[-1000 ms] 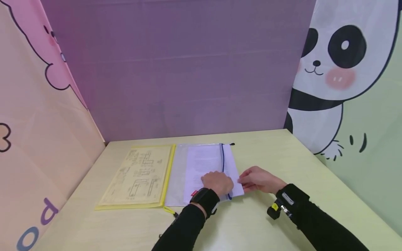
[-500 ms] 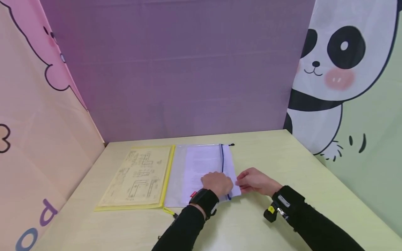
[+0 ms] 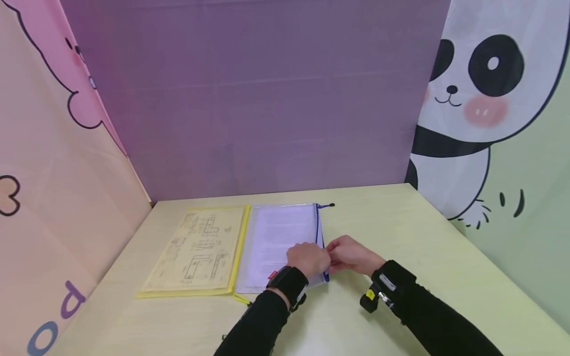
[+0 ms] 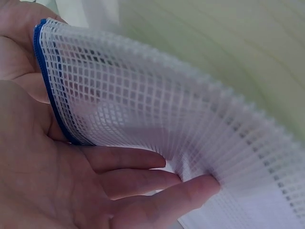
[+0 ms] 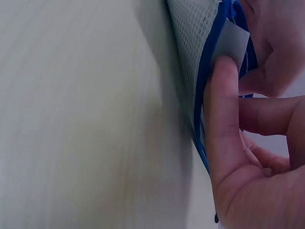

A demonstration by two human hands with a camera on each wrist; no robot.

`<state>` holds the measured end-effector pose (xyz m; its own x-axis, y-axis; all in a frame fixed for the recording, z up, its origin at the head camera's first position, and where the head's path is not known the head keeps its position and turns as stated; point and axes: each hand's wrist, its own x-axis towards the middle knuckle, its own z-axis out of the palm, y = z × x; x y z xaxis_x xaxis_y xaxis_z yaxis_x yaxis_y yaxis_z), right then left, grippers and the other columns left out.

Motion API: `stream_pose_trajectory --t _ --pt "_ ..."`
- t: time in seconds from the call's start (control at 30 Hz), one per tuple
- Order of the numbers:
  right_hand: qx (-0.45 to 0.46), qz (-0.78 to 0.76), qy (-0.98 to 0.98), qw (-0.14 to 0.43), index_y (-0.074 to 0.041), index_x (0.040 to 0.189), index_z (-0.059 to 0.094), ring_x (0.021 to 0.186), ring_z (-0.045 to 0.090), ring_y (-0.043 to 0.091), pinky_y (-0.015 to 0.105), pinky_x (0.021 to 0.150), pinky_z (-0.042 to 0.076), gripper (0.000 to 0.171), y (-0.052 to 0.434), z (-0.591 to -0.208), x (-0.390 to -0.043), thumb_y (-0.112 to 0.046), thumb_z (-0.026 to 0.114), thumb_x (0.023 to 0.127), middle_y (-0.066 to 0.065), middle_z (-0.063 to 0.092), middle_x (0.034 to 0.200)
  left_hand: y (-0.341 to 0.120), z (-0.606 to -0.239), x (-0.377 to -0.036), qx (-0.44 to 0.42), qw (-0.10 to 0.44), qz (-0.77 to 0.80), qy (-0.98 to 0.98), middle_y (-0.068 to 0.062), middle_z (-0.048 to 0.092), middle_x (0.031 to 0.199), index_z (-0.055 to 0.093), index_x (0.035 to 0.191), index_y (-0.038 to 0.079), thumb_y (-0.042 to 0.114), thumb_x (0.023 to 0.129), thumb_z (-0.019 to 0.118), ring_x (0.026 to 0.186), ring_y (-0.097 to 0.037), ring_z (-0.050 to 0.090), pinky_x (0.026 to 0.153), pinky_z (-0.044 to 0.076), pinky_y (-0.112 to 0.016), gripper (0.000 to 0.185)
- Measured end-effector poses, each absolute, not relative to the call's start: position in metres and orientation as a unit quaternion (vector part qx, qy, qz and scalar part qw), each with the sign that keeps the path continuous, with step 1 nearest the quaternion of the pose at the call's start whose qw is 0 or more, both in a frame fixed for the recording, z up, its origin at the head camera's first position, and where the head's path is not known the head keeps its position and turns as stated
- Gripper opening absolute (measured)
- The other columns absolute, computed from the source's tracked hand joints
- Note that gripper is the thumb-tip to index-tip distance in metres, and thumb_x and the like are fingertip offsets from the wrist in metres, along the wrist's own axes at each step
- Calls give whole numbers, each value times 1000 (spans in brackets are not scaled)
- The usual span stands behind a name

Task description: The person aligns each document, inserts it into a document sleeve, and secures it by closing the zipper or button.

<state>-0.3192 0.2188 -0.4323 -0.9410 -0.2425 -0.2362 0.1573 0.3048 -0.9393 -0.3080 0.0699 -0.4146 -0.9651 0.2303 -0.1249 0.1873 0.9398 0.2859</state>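
On the worktop [image 3: 401,232], the right hand [image 3: 349,254] is pinching the paper [image 3: 280,237], now slid fully inside the mesh pouch [image 3: 256,247], while the left hand [image 3: 307,259] is gripping the pouch's lifted blue edge.

We see a clear mesh zip pouch [image 3: 285,244] with blue edging lying flat on the table, its long side running from six toward twelve o'clock, touching the yellow folder at its nine o'clock side. Its blue zip [image 3: 318,232] runs along the three o'clock edge, the pull cord sticking out at the far twelve o'clock corner. A white printed sheet [image 3: 278,237] lies inside, showing through the grid. At the near three o'clock corner the mesh [image 4: 157,109] is lifted and bowed into an arch, and a corner of the paper [image 5: 229,42] peeks past the blue edge [image 5: 206,71] there.
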Motion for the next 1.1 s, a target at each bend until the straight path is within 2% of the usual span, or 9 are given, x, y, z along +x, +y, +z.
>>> stream_pose_trajectory --t 0.2,0.4,0.67,0.97,1.1 --pt "-18 -574 803 160 10 102 67 71 65 19 30 62 58 20 211 -434 -320 10 56 85 13 68 89 69 -414 -308 105 79 142 981 -11 68 95 70 90 8 36 93 55 87 -29 60 84 51 -46 32" --pt "-20 -558 815 157 7 96 71 68 62 18 27 59 55 22 207 -437 -321 11 54 82 10 67 83 68 -413 -307 99 77 158 979 -11 67 92 70 90 6 38 97 50 86 -29 60 84 51 -45 38" --pt "-29 -542 823 168 6 94 72 68 61 17 26 58 52 16 204 -437 -323 6 58 88 6 65 79 67 -412 -306 101 84 173 976 -11 65 89 70 91 5 37 98 48 83 -29 58 84 50 -44 41" --pt "-68 -503 844 174 5 101 75 71 62 19 28 60 53 15 206 -433 -326 3 64 91 6 66 82 66 -408 -307 97 82 172 977 -13 70 104 73 103 4 37 98 47 93 -29 62 87 50 -44 43" --pt "-59 -500 846 177 3 101 76 71 63 19 29 61 55 14 207 -434 -327 2 66 92 7 67 84 66 -409 -308 97 88 170 977 -12 69 100 73 102 4 38 98 47 90 -28 61 84 51 -44 43"
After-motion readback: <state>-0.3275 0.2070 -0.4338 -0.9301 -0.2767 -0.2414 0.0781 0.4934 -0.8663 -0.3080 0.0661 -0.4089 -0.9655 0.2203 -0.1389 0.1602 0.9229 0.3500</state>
